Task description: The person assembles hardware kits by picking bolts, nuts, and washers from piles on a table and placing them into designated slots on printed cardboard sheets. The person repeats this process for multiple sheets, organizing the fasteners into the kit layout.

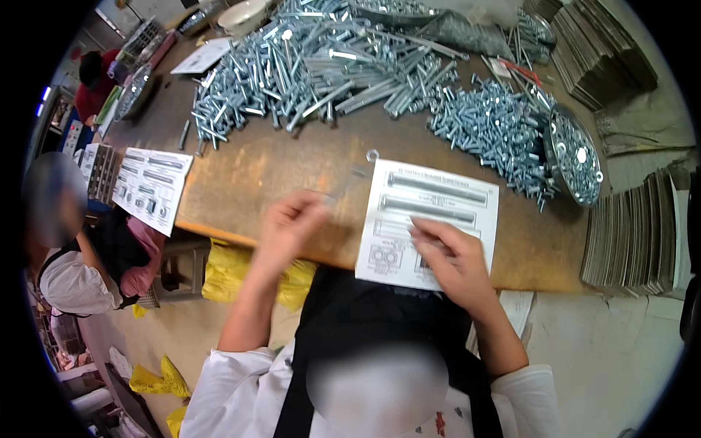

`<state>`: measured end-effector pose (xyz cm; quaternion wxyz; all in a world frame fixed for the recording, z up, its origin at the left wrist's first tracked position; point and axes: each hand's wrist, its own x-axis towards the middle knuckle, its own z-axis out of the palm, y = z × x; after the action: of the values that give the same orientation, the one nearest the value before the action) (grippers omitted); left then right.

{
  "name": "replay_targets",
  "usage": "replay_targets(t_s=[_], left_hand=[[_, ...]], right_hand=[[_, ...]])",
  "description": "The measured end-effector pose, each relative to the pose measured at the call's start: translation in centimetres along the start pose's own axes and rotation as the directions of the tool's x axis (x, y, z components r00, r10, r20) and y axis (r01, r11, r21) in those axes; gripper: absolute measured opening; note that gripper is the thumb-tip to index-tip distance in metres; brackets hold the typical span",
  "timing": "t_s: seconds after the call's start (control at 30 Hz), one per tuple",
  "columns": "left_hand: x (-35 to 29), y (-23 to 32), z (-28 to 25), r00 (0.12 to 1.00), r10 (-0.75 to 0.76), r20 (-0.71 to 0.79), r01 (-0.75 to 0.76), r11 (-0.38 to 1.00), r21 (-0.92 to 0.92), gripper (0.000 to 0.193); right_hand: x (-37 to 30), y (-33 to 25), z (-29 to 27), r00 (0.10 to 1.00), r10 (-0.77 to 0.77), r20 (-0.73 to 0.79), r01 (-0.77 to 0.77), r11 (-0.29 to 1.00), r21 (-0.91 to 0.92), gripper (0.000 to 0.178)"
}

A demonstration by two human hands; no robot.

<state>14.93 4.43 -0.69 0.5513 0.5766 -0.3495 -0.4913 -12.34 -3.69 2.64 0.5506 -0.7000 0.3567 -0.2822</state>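
My left hand (290, 225) is over the table's front edge, left of a white printed sheet (367, 252). Its fingers are pinched together and slightly blurred; a faint clear edge shows at the fingertips, and I cannot make out what it is. Above the sheet's lower right part is my right hand (458, 266), thumb and fingers drawn together, with anything between them hidden. The sheet carries pictures of long bolts and smaller hardware. At its top left corner lies a metal washer (373, 155), with a small blurred metal piece (358, 173) close by.
A big heap of long bolts (292, 80) covers the table's (241, 175) far side. Short bolts (496, 128) lie at right beside a metal bowl of hardware (577, 164). Cardboard stacks (631, 230) flank the right edge. Another sheet (153, 186) and a person (73, 270) are at left.
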Motion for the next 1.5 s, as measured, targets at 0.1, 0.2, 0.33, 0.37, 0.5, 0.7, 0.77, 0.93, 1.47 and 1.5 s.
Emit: replay_targets(t_s=[0.1, 0.2, 0.33, 0.37, 0.5, 0.7, 0.77, 0.93, 1.47, 1.5], left_hand=[[-3.1, -1.1, 8.1, 0.968, 0.022, 0.249, -0.026, 1.000, 0.013, 0.018], [-3.4, -1.0, 8.9, 0.959, 0.095, 0.269, -0.159, 0.960, 0.229, 0.022], [-1.2, -2.0, 4.5, 0.995, 0.047, 0.086, -0.072, 0.946, 0.315, 0.018], [-0.7, -2.4, 3.9, 0.995, 0.070, 0.064, -0.086, 0.951, 0.295, 0.018], [-0.1, -1.4, 4.3, 0.973, 0.090, 0.211, -0.175, 0.886, 0.429, 0.027], [0.2, -2.4, 5.0, 0.928, 0.270, 0.256, -0.371, 0.708, 0.601, 0.024], [1.1, -2.4, 4.9, 0.881, 0.363, 0.304, -0.473, 0.632, 0.614, 0.023], [1.5, -1.8, 3.9, 0.960, 0.085, 0.268, -0.185, 0.910, 0.372, 0.032], [24.8, -1.5, 11.7, 0.864, 0.428, 0.264, -0.359, 0.158, 0.920, 0.015], [24.5, -1.5, 10.5, 0.870, 0.426, 0.248, -0.342, 0.159, 0.926, 0.016]], right_hand=[[-0.3, 1.0, 2.8, 0.994, -0.028, -0.107, 0.062, 0.942, 0.331, 0.030], [-0.5, 1.4, 3.1, 0.994, 0.053, -0.098, -0.022, 0.957, 0.289, 0.025], [1.7, 1.4, 3.1, 0.963, -0.268, 0.002, 0.232, 0.831, -0.506, 0.029], [1.9, 1.8, 3.5, 0.957, -0.286, 0.037, 0.253, 0.772, -0.583, 0.029], [2.1, 2.4, 4.3, 0.955, -0.288, 0.071, 0.247, 0.641, -0.727, 0.029], [0.8, 4.4, 1.4, 0.925, -0.379, -0.009, 0.262, 0.659, -0.705, 0.022], [0.9, 4.1, 1.0, 0.934, -0.357, 0.018, 0.265, 0.659, -0.704, 0.018], [2.3, 1.5, -1.0, 0.976, -0.214, 0.037, 0.194, 0.781, -0.593, 0.031], [24.6, 8.0, -5.3, 0.949, -0.234, -0.212, -0.123, 0.344, -0.931, 0.009], [24.0, 7.4, -4.3, 0.945, -0.280, -0.171, -0.043, 0.411, -0.911, 0.009]])
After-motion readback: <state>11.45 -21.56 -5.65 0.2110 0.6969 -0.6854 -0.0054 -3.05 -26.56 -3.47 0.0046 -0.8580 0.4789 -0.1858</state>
